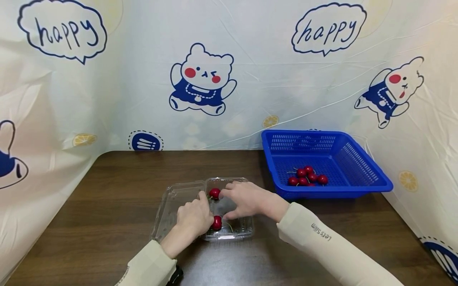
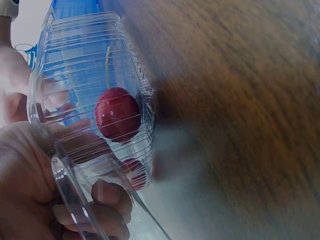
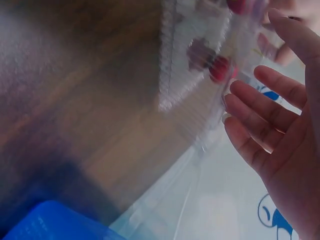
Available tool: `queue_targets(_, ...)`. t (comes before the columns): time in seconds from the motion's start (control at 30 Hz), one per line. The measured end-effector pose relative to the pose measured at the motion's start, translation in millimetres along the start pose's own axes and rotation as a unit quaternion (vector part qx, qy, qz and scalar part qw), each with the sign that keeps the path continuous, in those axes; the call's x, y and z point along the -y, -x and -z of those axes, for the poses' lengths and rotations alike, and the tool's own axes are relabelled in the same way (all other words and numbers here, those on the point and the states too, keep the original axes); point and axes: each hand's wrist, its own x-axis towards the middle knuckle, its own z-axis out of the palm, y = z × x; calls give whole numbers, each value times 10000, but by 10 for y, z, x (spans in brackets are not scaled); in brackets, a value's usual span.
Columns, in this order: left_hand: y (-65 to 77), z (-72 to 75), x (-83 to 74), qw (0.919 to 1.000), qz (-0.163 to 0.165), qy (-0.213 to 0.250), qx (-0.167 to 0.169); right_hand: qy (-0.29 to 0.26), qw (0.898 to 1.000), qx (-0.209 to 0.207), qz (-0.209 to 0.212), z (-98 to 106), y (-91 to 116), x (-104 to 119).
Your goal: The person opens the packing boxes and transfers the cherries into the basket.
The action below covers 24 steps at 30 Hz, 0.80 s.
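Note:
A clear plastic clamshell box (image 1: 229, 234) lies on the table with its lid (image 1: 171, 202) folded out to the left. My left hand (image 1: 194, 215) grips the box at the hinge between tray and lid; in the left wrist view its curled fingers (image 2: 110, 200) show behind the plastic. Inside the tray are two cherries, one at the far end (image 1: 214, 193) and one with a stem at the near end (image 1: 216, 223). Over the tray's right side is my right hand (image 1: 247, 200), its fingers spread and loosely bent, holding nothing. The far cherry is just beside its fingertips.
A blue plastic basket (image 1: 358, 190) stands at the back right, with several cherries (image 1: 302, 181) in its near left part. Behind the brown wooden table (image 1: 107, 222) hangs a printed cloth (image 1: 257, 91), which also runs along both sides.

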Motion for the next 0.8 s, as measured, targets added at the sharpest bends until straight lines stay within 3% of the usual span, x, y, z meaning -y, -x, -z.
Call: queue_targets(0.8,-2,3,-4,10000,49,8,-2,542,9971,-221,477,-293,-119,181)
